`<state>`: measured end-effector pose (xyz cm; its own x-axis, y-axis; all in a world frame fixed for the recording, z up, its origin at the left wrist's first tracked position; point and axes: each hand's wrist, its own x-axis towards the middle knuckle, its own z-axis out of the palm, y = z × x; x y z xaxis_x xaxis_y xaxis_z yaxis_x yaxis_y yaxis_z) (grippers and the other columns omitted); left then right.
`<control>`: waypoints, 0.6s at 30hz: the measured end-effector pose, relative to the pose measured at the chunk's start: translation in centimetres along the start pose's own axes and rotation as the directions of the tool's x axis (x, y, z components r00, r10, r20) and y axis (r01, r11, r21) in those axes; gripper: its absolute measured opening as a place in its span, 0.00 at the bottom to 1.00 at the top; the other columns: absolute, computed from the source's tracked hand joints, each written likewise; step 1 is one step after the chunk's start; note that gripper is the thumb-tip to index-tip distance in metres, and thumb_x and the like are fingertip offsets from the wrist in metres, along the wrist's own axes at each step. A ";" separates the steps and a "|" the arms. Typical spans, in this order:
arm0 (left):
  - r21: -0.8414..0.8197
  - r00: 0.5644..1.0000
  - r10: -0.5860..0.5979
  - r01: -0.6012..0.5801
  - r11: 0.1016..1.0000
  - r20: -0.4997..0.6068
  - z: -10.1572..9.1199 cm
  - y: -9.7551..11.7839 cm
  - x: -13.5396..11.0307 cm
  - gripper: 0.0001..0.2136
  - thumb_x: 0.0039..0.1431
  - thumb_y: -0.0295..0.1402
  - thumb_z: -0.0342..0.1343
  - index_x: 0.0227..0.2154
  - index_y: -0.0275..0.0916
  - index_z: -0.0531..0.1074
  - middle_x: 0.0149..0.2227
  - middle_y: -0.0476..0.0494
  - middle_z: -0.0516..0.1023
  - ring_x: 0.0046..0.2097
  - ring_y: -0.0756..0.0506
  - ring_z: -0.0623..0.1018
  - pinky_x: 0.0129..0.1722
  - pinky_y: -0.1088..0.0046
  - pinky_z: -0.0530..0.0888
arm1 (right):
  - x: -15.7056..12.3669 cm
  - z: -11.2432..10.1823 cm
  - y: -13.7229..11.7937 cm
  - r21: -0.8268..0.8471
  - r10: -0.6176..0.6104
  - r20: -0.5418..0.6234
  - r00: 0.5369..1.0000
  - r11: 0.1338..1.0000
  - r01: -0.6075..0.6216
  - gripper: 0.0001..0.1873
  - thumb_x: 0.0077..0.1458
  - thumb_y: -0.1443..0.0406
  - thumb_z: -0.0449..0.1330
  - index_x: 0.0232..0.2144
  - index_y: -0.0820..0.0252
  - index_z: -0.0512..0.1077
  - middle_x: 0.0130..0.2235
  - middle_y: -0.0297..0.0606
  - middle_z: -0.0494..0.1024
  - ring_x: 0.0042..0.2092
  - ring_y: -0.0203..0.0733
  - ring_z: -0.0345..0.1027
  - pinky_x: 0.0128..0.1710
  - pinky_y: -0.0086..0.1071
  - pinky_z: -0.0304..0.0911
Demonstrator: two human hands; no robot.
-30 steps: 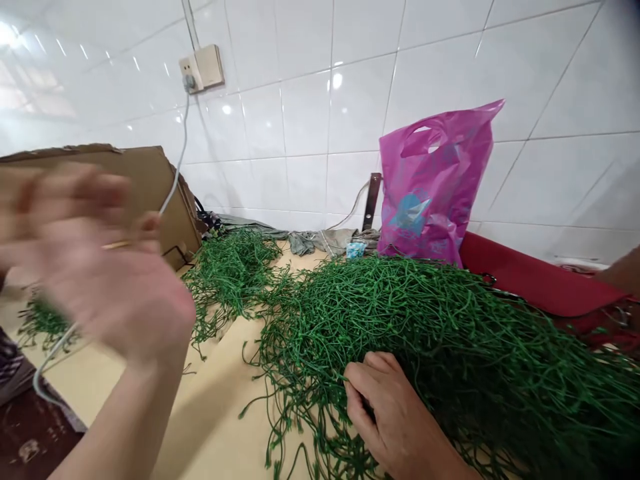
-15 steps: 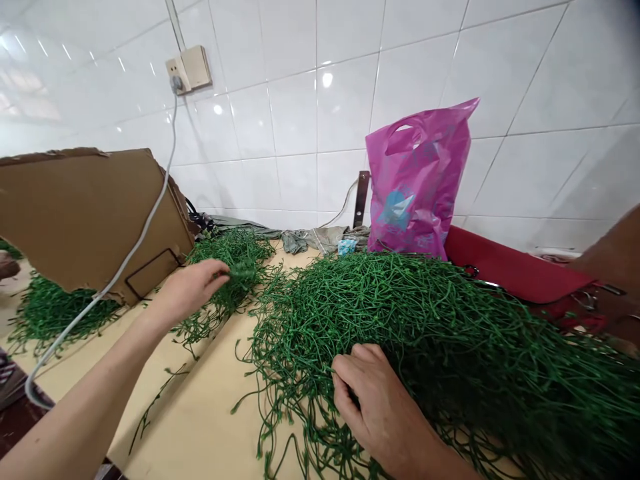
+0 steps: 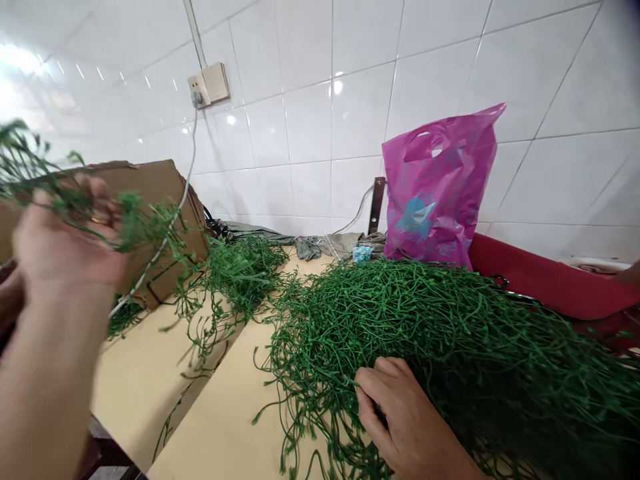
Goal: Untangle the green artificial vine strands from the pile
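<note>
My left hand (image 3: 60, 243) is raised at the left, closed round a bunch of thin green plastic stems (image 3: 150, 230) that trail down toward the table; the hand is blurred by motion. My right hand (image 3: 405, 417) rests low at the centre right, fingers curled into the edge of a large heap of the same green stems (image 3: 450, 347) that covers the right half of the pale wooden table (image 3: 225, 427). A smaller heap of stems (image 3: 245, 270) lies further back, near the cardboard box.
A brown cardboard box (image 3: 160, 200) stands at the back left with a grey cable (image 3: 187, 173) hanging from a wall socket (image 3: 207, 85). A pink plastic bag (image 3: 435, 190) leans on the tiled wall beside a red bag (image 3: 545, 283). Another person's arm (image 3: 631, 273) shows at the right edge.
My left hand reached to the small heap by the box, took a bunch of stems and lifted it up to the left. My right hand stayed on the big heap.
</note>
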<state>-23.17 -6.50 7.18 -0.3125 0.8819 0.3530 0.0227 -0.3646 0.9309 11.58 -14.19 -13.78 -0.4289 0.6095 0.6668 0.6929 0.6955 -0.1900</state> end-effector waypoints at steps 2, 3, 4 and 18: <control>-0.298 0.966 -0.148 0.080 0.951 -0.213 3.1 -3.0 -1.1 0.14 0.70 0.44 0.43 0.38 0.45 0.70 0.27 0.50 0.78 0.31 0.49 0.78 0.29 0.73 0.72 | -0.1 0.2 0.0 -0.031 -0.021 0.009 1.000 0.999 0.022 0.16 0.56 0.79 0.49 0.24 0.57 0.53 0.22 0.28 0.62 0.27 0.34 0.56 0.31 0.29 0.51; -0.367 0.948 -0.227 0.135 0.920 -0.221 5.0 -4.7 -1.6 0.14 0.72 0.39 0.39 0.37 0.43 0.69 0.26 0.51 0.77 0.28 0.50 0.77 0.27 0.75 0.71 | -0.1 0.2 0.0 -0.040 -0.028 0.017 0.999 0.999 0.028 0.16 0.56 0.79 0.49 0.24 0.57 0.53 0.22 0.28 0.62 0.27 0.35 0.56 0.31 0.29 0.51; -0.400 0.942 -0.288 0.200 0.894 -0.171 7.1 -6.2 -2.0 0.13 0.72 0.33 0.40 0.35 0.40 0.69 0.26 0.49 0.78 0.27 0.51 0.77 0.27 0.75 0.71 | -0.1 0.2 0.0 -0.045 -0.034 0.022 0.999 0.998 0.035 0.16 0.56 0.79 0.49 0.24 0.56 0.53 0.22 0.28 0.62 0.27 0.35 0.57 0.31 0.29 0.52; -0.433 0.899 -0.357 0.436 0.788 0.256 14.0 -11.7 -4.7 0.09 0.65 0.33 0.57 0.30 0.35 0.71 0.25 0.50 0.71 0.23 0.53 0.67 0.25 0.78 0.65 | 0.1 -0.3 0.2 -0.040 -0.001 0.090 0.996 0.999 0.005 0.15 0.57 0.77 0.51 0.26 0.54 0.54 0.23 0.29 0.66 0.26 0.36 0.62 0.26 0.29 0.59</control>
<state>-8.66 -2.16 -4.08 -0.0458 0.9989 0.0092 -0.5301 -0.0322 0.8473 11.85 -14.12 -13.57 -0.4805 0.6404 0.5992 0.7134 0.6828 -0.1576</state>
